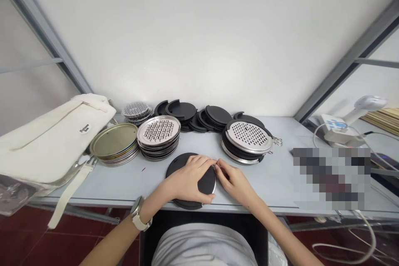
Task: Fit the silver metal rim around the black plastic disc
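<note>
Matt black and flat, a round disc (206, 183) lies on the pale grey worktop (271, 193), at the front edge and directly before the person. Its face looks smooth and plain, with a small dark slot near the upper left of its outline. A thin, bright silver rim shows along the right side, like metal set beneath or against the black, and the lower edge comes right up to the worktop's front edge. Much of the face is covered by the left hand (187, 178), so its middle cannot be read.

That hand's grip is spread over the disc and grasping it, fingers along the top and thumb towards the lower right. The right hand (231, 178) is bent at the upper right rim, fingertips close together beside the left fingertips; whether its grip is clenched on the rim or on some small part there, I cannot tell.

Behind the disc stand a stack of silver grater plates (158, 131) and several black holders (219, 115).
</note>
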Demonstrator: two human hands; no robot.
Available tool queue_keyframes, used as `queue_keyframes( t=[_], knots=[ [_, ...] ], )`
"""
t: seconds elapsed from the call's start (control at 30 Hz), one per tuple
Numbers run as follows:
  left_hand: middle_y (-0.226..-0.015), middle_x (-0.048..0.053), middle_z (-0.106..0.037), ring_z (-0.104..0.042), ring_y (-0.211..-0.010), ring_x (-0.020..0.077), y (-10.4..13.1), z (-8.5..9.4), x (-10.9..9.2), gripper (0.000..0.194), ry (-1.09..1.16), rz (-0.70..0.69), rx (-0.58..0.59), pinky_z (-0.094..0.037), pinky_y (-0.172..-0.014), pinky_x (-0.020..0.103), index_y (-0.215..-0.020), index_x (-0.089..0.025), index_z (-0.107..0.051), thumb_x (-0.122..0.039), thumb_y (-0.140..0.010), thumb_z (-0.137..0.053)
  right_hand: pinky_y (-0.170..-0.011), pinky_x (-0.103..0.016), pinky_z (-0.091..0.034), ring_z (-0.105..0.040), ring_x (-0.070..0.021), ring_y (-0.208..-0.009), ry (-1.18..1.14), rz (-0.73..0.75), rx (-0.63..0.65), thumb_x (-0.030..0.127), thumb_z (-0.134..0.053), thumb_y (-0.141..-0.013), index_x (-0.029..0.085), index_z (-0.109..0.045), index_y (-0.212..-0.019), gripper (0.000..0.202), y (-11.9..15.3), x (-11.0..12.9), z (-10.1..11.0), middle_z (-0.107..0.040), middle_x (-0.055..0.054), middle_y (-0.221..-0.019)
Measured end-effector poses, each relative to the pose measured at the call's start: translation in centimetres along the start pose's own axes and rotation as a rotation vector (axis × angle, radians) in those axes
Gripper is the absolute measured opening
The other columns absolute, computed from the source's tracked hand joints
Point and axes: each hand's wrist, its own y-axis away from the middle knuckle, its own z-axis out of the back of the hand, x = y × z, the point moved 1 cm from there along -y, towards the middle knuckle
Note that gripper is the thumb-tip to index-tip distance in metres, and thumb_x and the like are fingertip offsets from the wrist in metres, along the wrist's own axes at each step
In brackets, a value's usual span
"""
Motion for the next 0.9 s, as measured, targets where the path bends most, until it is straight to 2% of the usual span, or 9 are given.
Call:
queue_keyframes(
  t=[0.3, 0.5, 0.67, 0.9],
  knots=[
    [-0.115, 0.009, -0.050, -0.045, -0.111, 0.0284, -0.03, 0.09, -0.18, 0.063, -0.011, 0.012, 0.003, -0.034, -0.100, 0.043, -0.118, -0.020, -0.045, -0.032, -0.064, -0.073, -0.052, -0.023, -0.033, -0.041, -0.0123, -0.051, 0.002, -0.012, -0.003, 0.034, -0.033, -0.095, 0.023, -0.040, -0.076, 0.024, -0.03, -0.04, -0.04, -0.043, 0.005, -0.058],
    [-0.116, 0.008, -0.048, -0.044, -0.110, 0.0273, -0.03, 0.09, -0.18, 0.070, -0.003, 0.016, -0.002, -0.034, -0.100, 0.041, -0.124, -0.019, -0.041, -0.033, -0.063, -0.074, -0.054, -0.023, -0.035, -0.045, -0.0130, -0.053, -0.003, -0.009, 0.002, 0.035, -0.031, -0.096, 0.023, -0.041, -0.078, 0.023, -0.02, 0.02, 0.04, -0.047, 0.004, -0.061],
    [-0.116, 0.008, -0.048, -0.044, -0.110, 0.0284, -0.02, 0.09, -0.17, 0.064, -0.012, 0.025, 0.016, -0.034, -0.100, 0.043, -0.119, -0.021, -0.043, -0.033, -0.064, -0.073, -0.054, -0.024, -0.035, -0.047, -0.0135, -0.053, 0.005, -0.008, -0.001, 0.035, -0.031, -0.096, 0.023, -0.042, -0.079, 0.024, 0.03, 0.04, 0.07, -0.048, 0.004, -0.062],
    [-0.117, 0.008, -0.048, -0.044, -0.113, 0.0285, -0.06, 0.19, -0.21, 0.061, 0.000, 0.017, 0.013, -0.033, -0.101, 0.043, -0.117, -0.021, -0.043, -0.032, -0.064, -0.072, -0.052, -0.023, -0.034, -0.042, -0.0127, -0.051, -0.019, 0.013, 0.005, 0.034, -0.032, -0.096, 0.023, -0.041, -0.078, 0.023, 0.05, 0.12, 0.06, -0.045, 0.005, -0.060]
  ],
)
